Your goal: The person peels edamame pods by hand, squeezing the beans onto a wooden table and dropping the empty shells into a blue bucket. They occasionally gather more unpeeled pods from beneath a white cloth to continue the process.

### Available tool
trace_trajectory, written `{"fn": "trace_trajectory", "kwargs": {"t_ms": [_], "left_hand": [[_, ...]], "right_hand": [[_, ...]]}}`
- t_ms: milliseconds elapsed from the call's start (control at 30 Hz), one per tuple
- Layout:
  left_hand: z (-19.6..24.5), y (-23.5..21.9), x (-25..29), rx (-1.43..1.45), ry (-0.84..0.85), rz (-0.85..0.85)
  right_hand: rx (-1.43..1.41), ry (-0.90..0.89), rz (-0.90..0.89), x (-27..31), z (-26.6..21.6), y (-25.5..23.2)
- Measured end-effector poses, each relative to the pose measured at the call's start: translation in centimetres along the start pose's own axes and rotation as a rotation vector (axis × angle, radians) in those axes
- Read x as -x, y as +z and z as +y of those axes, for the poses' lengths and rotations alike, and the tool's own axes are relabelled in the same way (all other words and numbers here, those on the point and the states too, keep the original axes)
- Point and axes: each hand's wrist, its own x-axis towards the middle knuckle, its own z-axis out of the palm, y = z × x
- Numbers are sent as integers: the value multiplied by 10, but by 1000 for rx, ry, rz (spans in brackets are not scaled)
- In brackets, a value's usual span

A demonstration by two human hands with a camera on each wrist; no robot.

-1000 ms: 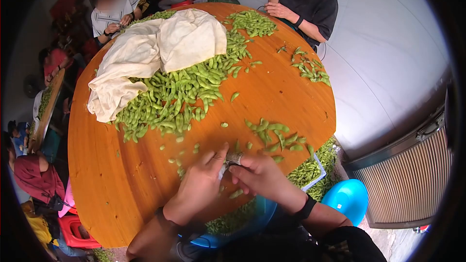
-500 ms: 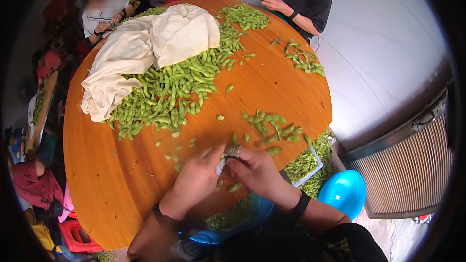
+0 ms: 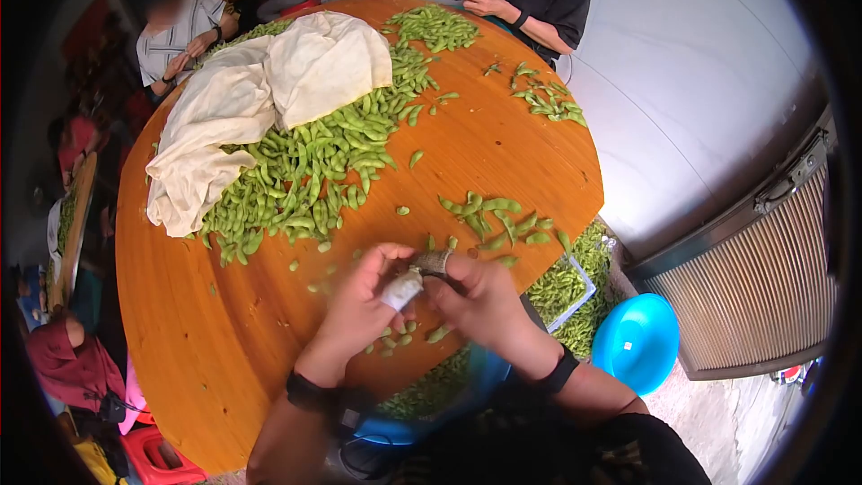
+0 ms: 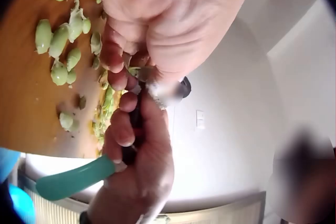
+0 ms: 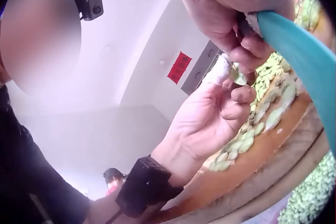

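Note:
Over the table's near edge, my left hand (image 3: pixel 352 310) pinches a green pod (image 5: pixel 240 75) between thumb and fingers; a white wrap (image 3: pixel 401 289) covers the thumb. My right hand (image 3: pixel 489 307) is close against it, its fingers curled round a dark tool with a teal handle (image 4: pixel 76 179). A grey mesh band (image 3: pixel 433 262) is on a finger of the right hand. The tool's tip is largely hidden between the hands. Pale green beans (image 4: pixel 59 40) lie on the wood beside them.
A big pod heap (image 3: pixel 305 175) lies partly under cream cloth (image 3: pixel 328 67) on the round table (image 3: pixel 215 350). Loose pods (image 3: pixel 503 220) sit right of centre. Below are a blue basin (image 3: pixel 636 341) and a white-rimmed crate (image 3: pixel 575 305). Two people work across the table.
My left hand has turned and its fingers have spread from the right hand, showing the white-wrapped thumb. Across the table, the person in black has brought both hands together.

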Motion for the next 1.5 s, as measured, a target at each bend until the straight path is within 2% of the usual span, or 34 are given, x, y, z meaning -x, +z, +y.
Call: {"fn": "trace_trajectory", "kwargs": {"t_ms": [33, 100, 167, 300, 367, 400, 433, 500, 533, 567, 633, 667, 700, 733, 767, 800, 833, 867, 900, 967, 1000, 1033, 1067, 1100, 1167, 1200, 1267, 1300, 1367, 1400, 1500], "left_hand": [[-1, 2, 1, -41, 22, 21], [-9, 6, 3, -80, 41, 36], [-24, 5, 0, -261, 253, 116], [-6, 9, 6, -488, 276, 139], [9, 13, 9, -583, 345, 122], [11, 9, 10, -587, 345, 134], [13, 4, 11, -699, 308, 92], [17, -7, 15, -812, 265, 69], [20, -12, 17, -891, 318, 52], [22, -15, 19, -970, 368, 34], [28, -21, 18, -889, 302, 104], [31, -27, 16, -1006, 311, 276], [32, -33, 15, -1122, 319, 448], [28, -43, 11, -1254, 319, 568], [22, -51, 7, -1260, 312, 581], [16, -57, 3, -1244, 311, 614], [13, -61, 0, -1228, 310, 647], [10, -61, -3, -1150, 199, 672], [8, -60, -6, -1157, 193, 683], [3, -61, -12, -1227, 48, 812], [-1, -63, -15, -1229, 43, 818], [-7, -66, -19, -1272, 137, 819], [-9, -67, -20, -1312, 232, 817], [-8, -67, -18, -1315, 228, 821], [-7, -70, -10, -1241, 161, 723], [-6, -74, -6, -1245, 157, 728], [-6, -82, 3, -702, 55, 693], [-3, -83, 6, -706, 50, 697], [8, -81, 13, -381, 28, 696], [21, -75, 19, -212, -47, 651], [22, -71, 23, -92, -69, 687]], "right_hand": [[-1, -67, 38, 3, -3, 2], [-16, -40, 45, 7, -6, 4], [-15, 40, 51, 11, -5, 8], [-18, -10, 108, 12, 1, 14], [24, -18, 209, 11, 2, 11], [70, -140, 245, 6, 16, 6], [26, -74, 263, 8, 2, 2], [162, -168, 272, 2, 8, -14], [130, 56, 173, 7, -2, -26], [132, 52, 158, 6, -1, -32], [250, 34, -75, 5, 5, -38], [391, -143, -14, 4, 11, -34], [384, -148, -25, 3, 12, -32], [405, -225, 40, 1, 13, -31], [426, -302, 104, -1, 13, -31], [393, -219, 61, -3, 12, -35], [388, -225, 46, -6, 14, -39], [414, -175, 23, -9, 18, -42], [441, -125, 2, -12, 22, -44], [385, -139, -15, -15, 27, -46], [335, -147, -23, -16, 28, -47], [332, -147, -29, -16, 26, -48], [277, -87, -28, -15, 20, -47], [223, -28, -27, -14, 17, -47], [199, -43, -37, -15, 19, -48], [177, -57, -43, -15, 20, -49], [145, -29, -55, -14, 15, -49], [116, -1, -61, -13, 14, -49], [98, -10, -70, -14, 18, -50], [84, -19, -72, -14, 20, -50], [76, -4, -78, -13, 21, -52]]}}
